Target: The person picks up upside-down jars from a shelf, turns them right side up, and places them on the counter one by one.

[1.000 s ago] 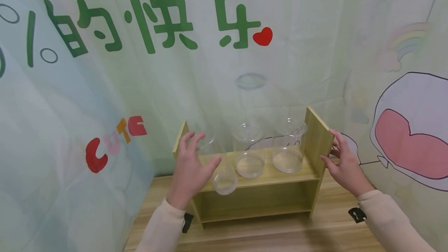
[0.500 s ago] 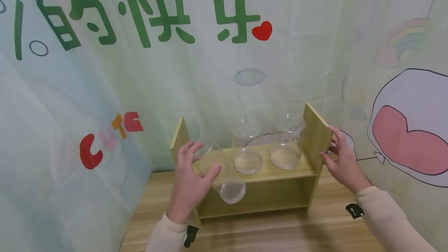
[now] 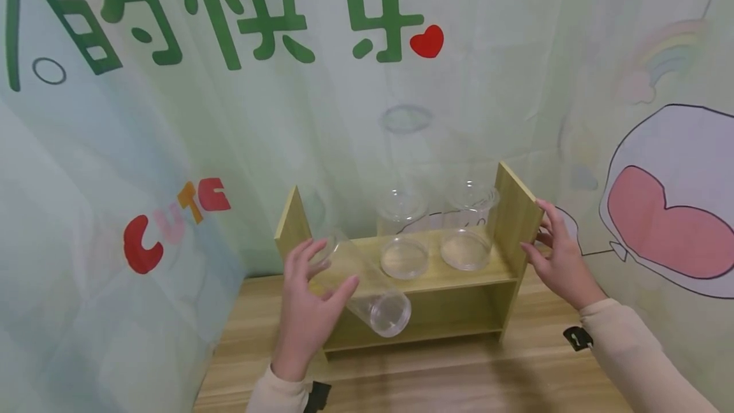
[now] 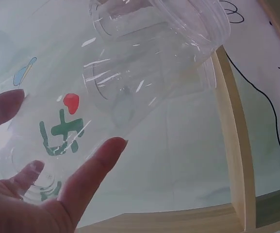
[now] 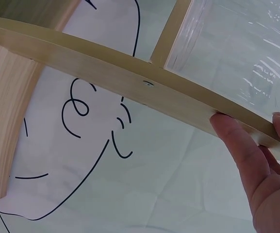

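Observation:
My left hand holds a clear plastic jar tilted, its round base pointing down to the right in front of the small wooden shelf. In the left wrist view the thumb lies along the clear wall and the fingers are on its other side. My right hand grips the shelf's right side panel by its edge, thumb and fingers on opposite faces. Two more clear jars, a middle jar and a right jar, stand upright on the upper board.
Below the upper board is a lower compartment. The shelf stands on a wood-grain table. Behind it hangs a printed curtain with green characters and a red heart; more printed cloth is at the right.
The jar in my left hand has tilted further, its base swinging out to the right and forward of the upper board. My right hand keeps its hold on the side panel.

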A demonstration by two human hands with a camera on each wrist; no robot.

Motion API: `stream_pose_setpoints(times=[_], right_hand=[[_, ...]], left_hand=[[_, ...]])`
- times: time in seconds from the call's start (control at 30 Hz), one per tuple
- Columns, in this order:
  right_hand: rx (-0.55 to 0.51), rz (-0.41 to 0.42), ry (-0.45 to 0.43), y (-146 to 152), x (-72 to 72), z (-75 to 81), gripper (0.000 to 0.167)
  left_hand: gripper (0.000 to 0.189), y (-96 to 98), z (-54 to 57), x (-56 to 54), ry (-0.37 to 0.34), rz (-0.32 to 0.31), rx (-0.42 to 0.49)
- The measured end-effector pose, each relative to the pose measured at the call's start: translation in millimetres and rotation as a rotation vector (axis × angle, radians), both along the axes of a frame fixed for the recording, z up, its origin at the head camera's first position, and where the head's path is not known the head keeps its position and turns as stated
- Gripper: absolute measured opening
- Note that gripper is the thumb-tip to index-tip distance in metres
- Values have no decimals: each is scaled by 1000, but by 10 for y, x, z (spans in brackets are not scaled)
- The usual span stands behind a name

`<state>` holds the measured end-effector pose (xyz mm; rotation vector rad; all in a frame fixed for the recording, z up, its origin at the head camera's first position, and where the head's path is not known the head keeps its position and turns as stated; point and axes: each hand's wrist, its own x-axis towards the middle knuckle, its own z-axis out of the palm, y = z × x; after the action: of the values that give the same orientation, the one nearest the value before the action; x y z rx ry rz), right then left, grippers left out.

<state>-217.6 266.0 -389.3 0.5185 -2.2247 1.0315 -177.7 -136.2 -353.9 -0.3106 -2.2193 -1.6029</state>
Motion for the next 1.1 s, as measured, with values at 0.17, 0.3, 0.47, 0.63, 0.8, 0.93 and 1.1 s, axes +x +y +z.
stream_pose_setpoints(times=[0.17,0.3,0.47,0.63,0.8,0.93,1.1], right_hand=[[0,4,-2,4,-3,-6,91],[2,-2,-1,11,-7,-21,91],[2,2,0,16,-4,-32,91],[2,-2,3,14,-10,-11,91],[0,-3,-23,0,-14,8,89],[-18,-3,-44,-10,1,14,89],[-45,-2,-43,-10,21,2,94]], left_hand=[[69,4,-110,25,20,-14,71],[69,18,-203,46,37,-22,92],[68,36,-276,72,23,-29,115],[69,66,-348,63,0,-59,162],[68,89,-426,76,-14,-70,193],[69,102,-522,74,-26,-62,209],[70,138,-621,59,-11,-62,233]])
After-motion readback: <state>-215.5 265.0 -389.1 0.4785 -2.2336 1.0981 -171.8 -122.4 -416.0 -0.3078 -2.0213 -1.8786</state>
